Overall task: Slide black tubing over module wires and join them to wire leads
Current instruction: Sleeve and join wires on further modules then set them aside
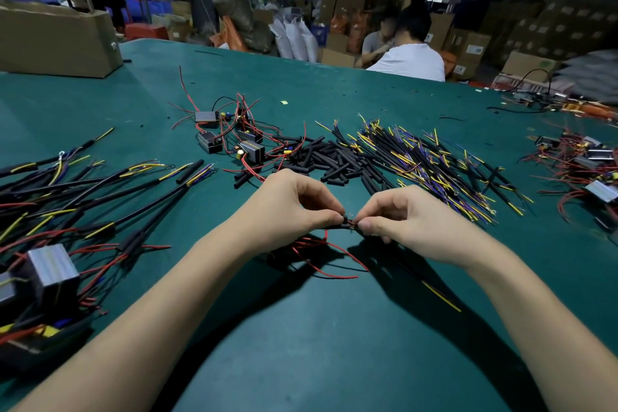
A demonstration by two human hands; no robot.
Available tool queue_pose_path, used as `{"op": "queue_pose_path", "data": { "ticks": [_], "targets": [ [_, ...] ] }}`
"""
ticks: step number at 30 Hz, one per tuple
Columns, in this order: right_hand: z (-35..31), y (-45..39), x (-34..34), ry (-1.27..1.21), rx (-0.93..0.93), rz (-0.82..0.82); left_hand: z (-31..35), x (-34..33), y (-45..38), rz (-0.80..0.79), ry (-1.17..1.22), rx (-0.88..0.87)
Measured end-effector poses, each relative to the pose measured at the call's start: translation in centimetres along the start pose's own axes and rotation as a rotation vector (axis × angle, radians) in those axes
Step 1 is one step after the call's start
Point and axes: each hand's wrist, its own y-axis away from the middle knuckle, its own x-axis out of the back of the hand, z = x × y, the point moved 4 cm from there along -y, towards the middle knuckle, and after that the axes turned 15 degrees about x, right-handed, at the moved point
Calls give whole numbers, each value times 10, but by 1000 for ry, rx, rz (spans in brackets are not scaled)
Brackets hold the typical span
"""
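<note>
Above the green table (301,328), my left hand (294,201) pinches a short piece of black tubing (337,227) that carries thin red module wires (329,252). Its end meets my right hand (398,214), which pinches a black wire lead (414,278) with a yellow tip trailing toward me on the right. The fingertips of both hands almost touch over the join. The module itself is hidden under my left hand. Loose red wires curl on the table just below the hands.
A pile of loose black tubing pieces (321,159) and a heap of wire leads (431,164) lie beyond the hands. Bare modules (230,134) sit at centre back and at far right (595,164). Joined assemblies (83,211) spread at left. A cardboard box (57,40) stands back left; people sit beyond the table.
</note>
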Motion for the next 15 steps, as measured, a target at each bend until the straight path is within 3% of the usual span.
{"op": "queue_pose_path", "data": {
  "ticks": [6, 15],
  "targets": [
    [0, -4, -7, 207, 61, 14, 0, -9, 1, -28, -60, 2],
    [2, -6, -9, 11, 57, 63, 1, -4, 1, -26, -113, 11]
  ]
}}
